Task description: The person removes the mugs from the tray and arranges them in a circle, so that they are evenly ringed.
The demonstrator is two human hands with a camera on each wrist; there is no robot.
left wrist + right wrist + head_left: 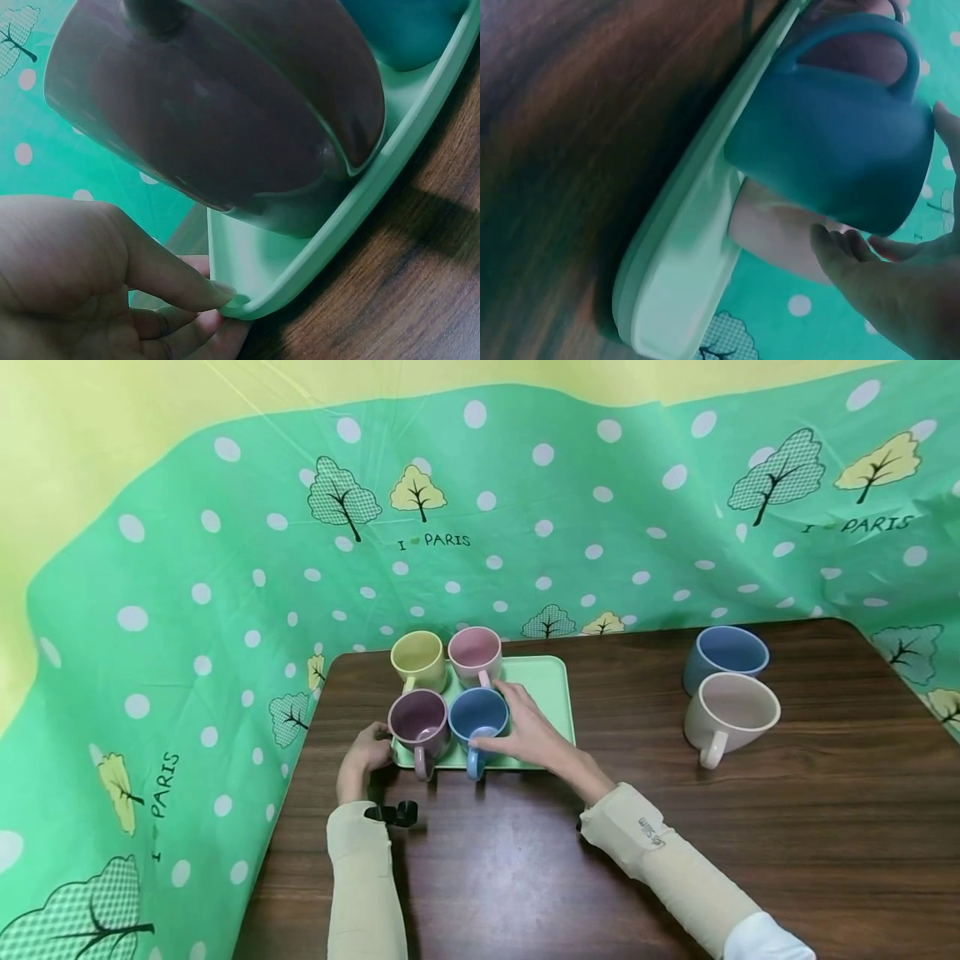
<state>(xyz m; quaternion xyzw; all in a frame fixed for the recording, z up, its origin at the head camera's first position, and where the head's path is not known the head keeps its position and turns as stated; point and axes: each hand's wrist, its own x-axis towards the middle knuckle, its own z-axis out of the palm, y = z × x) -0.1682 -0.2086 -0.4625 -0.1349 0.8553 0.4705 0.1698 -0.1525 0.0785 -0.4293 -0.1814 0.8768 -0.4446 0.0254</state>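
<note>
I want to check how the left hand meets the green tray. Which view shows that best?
The left wrist view: the left hand has its thumb on the corner rim of the green tray, other fingers below. The head view shows that hand small at the tray's near left corner. The right wrist view shows only the tray's edge.

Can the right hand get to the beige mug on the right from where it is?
Probably yes: the right hand rests at the blue mug, and only bare table lies between it and the beige mug.
</note>
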